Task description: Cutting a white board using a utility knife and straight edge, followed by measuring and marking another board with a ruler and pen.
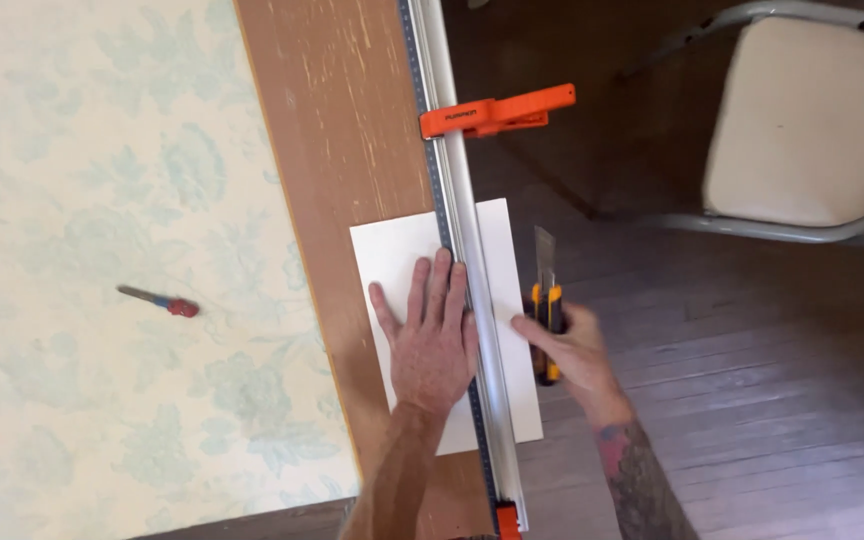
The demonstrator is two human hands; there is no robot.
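I counted one white sheet [399, 250], one metal ruler [457, 200], two orange clamps [497, 111], one knife [547, 300], one screwdriver [160, 300], one chair [812, 120].

Sheet [397, 250] lies on the board [342, 150] under the ruler [462, 220]; clamp [492, 112] behind; knife [547, 300] right.

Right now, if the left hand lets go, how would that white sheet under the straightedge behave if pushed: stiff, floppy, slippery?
The white sheet overhangs the wooden board past the metal straightedge without visible droop, so probably stiffish card. It looks thin and flat, likely light and apt to slide. The left hand presses it down and an orange clamp grips the straightedge, suggesting it shifts easily.
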